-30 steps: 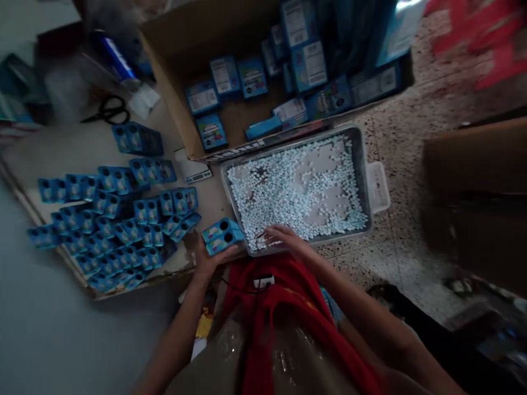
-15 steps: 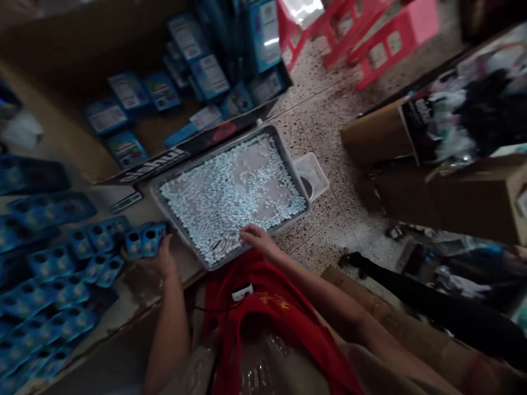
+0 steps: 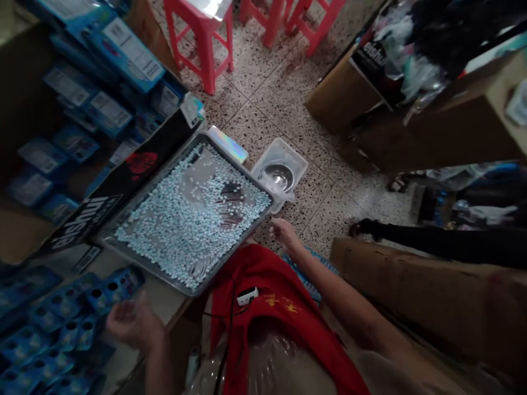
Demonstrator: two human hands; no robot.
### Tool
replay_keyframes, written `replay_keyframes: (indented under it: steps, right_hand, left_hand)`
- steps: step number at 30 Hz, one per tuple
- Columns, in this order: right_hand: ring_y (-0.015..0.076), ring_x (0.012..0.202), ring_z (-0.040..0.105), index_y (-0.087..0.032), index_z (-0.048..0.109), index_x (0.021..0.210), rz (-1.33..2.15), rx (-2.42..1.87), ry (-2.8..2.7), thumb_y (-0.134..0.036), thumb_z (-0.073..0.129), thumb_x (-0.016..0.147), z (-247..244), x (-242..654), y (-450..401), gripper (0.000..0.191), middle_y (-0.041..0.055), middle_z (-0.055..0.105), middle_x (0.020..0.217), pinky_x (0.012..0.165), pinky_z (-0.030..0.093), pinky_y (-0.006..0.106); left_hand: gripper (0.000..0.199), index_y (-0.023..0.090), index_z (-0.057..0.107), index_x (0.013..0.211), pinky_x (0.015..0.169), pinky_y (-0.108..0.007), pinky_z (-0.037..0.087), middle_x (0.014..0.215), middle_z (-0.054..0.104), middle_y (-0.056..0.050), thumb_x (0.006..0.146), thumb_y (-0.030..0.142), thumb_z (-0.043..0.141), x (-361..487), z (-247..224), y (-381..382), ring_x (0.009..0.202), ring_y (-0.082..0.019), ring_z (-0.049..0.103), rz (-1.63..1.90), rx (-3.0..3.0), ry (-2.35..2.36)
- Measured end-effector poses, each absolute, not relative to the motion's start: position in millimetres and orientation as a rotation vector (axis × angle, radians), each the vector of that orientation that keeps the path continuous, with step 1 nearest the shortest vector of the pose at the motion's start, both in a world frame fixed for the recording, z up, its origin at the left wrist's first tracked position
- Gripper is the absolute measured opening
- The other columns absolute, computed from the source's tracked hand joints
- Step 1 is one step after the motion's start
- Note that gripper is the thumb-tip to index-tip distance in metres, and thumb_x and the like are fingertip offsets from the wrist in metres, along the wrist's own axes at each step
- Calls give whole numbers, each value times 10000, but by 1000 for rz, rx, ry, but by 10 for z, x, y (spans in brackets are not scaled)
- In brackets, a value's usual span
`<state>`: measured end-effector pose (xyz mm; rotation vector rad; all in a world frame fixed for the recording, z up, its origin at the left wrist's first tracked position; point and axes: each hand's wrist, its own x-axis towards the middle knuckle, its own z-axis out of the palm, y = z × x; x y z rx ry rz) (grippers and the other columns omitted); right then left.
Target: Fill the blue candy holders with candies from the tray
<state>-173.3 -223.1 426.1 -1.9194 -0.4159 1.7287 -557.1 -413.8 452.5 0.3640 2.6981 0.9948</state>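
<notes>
A grey tray (image 3: 154, 269) holds many small pale blue and white pellets, with bare patches showing its bottom. My right hand (image 3: 284, 235) is just off the tray's near right edge, fingers curled together; whatever they may hold is hidden. At lower left, my left hand (image 3: 135, 322) is blurred, its thumb apart from the fingers and nothing visible in it. It is beside rows of small blue boxes (image 3: 78, 332) with dark round openings in their tops.
A large carton (image 3: 111, 214) of blue packages stands at upper left. A clear plastic tub (image 3: 294, 156) with a metal bowl (image 3: 280, 176) is beyond the tray's right corner. Red stools (image 3: 201, 38) stand on the speckled floor. Cardboard boxes (image 3: 432, 126) and a person's dark-clad leg (image 3: 444, 241) are on the right.
My left hand has come off the small blue boxes and drawn back. The right hand has moved from over the pellets to outside the tray. The view has turned.
</notes>
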Motion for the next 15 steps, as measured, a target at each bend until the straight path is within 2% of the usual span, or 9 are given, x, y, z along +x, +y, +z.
replay_keyframes:
  steps: [4,9,12,15]
  right_hand:
    - [113,447,577,-230,571,749,1552,-2064,-224,-532,817,677,4060,-1246,-2375,396,-21,659,556,430,387,196]
    - [93,486,615,-230,560,759,1303,-2145,-141,-416,799,729,3868,-319,-2182,304,-44,670,575,464,460,159]
    - [101,529,635,-242,541,772,1244,-2128,-170,-423,774,778,3643,350,-1704,295,-56,667,602,510,519,174]
    - [119,584,663,-243,553,805,1293,-2099,-247,-444,790,796,3243,958,-1034,311,-40,692,659,535,543,202]
  left_hand:
    - [551,269,594,1135,1113,-600,575,1228,713,-88,700,456,876,-5352,5014,-3364,1241,-346,698,1164,638,2567]
    - [446,196,689,1107,1053,-506,630,1084,747,-79,757,399,876,-4385,5515,-2579,1051,-274,754,1289,926,2277]
    - [430,249,718,1096,1047,-469,649,1111,754,-58,733,400,891,-3532,5448,-2231,1069,-262,766,1091,857,1830]
    - [364,284,748,1046,1026,-479,656,1087,782,-76,732,407,886,-2584,5027,-1909,1057,-282,783,771,640,1534]
